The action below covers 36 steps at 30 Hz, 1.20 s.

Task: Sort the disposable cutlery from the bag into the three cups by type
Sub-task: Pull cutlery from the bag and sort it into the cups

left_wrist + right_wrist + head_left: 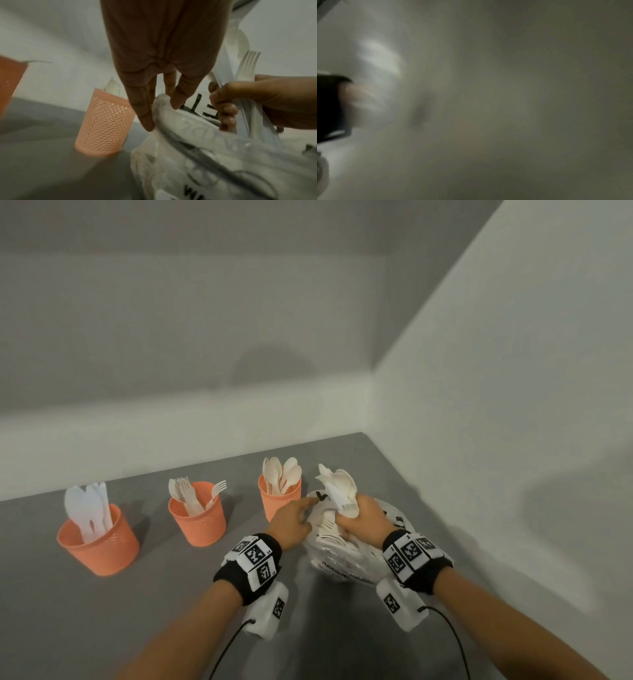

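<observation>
Three orange mesh cups stand in a row on the grey table: the knife cup on the left, the fork cup in the middle and the spoon cup on the right. A clear plastic bag of white cutlery lies just right of the spoon cup. My right hand grips a bundle of mixed cutlery above the bag's mouth; a fork shows in it. My left hand touches the bag's rim with straight fingers. The right wrist view is a blur.
White walls close off the table at the back and on the right, near the bag. Bare grey tabletop lies in front of the cups. Cables run from both wrist cameras along my forearms.
</observation>
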Motion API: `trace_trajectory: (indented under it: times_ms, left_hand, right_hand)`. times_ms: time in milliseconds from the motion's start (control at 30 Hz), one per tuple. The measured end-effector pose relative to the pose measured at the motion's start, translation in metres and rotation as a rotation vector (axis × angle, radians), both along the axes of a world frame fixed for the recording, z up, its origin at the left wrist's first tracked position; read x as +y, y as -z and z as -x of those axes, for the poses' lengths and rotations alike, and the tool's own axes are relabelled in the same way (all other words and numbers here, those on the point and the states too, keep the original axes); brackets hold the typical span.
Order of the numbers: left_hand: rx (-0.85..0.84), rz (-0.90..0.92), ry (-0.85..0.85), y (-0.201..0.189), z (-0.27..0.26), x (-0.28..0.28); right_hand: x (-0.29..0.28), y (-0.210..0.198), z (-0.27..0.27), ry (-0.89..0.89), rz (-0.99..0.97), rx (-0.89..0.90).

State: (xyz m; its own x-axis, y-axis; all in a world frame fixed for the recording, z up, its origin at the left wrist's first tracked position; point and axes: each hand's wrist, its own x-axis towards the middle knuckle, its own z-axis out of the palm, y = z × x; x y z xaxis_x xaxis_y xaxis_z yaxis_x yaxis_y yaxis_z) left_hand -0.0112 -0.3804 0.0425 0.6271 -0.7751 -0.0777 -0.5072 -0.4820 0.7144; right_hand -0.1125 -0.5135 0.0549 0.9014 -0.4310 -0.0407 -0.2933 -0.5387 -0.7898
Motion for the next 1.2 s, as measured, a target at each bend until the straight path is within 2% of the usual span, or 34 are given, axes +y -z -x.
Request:
trace_trajectory:
  times_ms: [100,233,367,500,633,700,800,933,1067,1200]
  left_hand:
    - [0.199,0.153,-0.108,0.003,-0.006,0.01]
    - [0.486,0.385,-0.39,-0.002,-0.011,0.027]
    - [0.849,0.524,-0.519,-0.01,-0.01,0.052]
    - [1.131,0.514,-0.505,-0.007,-0.009,0.073]
    - [1.304,0.588,-0.409,-0.011,-0.004,0.09]
    - [1.347,0.642,-0.402,-0.016,-0.001,0.1]
    - [1.388,0.684,-0.481,-0.014,-0.01,0.124]
    - [1.423,0.612,-0.552,-0.006,-0.024,0.159]
    - [1.498,0.701,-0.656,-0.005,-0.037,0.182]
    - [1.444,0.793,-0.664,-0.014,-0.052,0.2]
  right_hand:
    - [0.008,-0.018,-0.01,0.055,-0.162,-0.124]
    - [0.017,-0.033,-0.031,0.168,-0.401,-0.242]
    - [0.037,-0.038,-0.056,0.24,-0.589,-0.316]
    - [0.073,-0.042,-0.075,0.212,-0.71,-0.369]
    - [0.118,-0.034,-0.098,0.259,-0.818,-0.391]
    - [0.135,-0.028,-0.108,0.288,-0.807,-0.419]
    - [0.16,-0.027,-0.116,0.262,-0.735,-0.457]
    - [0.195,-0.031,-0.121,0.202,-0.695,-0.551]
    - [0.227,-0.025,-0.13,0.177,-0.729,-0.502]
    - [0.258,-0.011,-0.136,0.144,-0.782,-0.47]
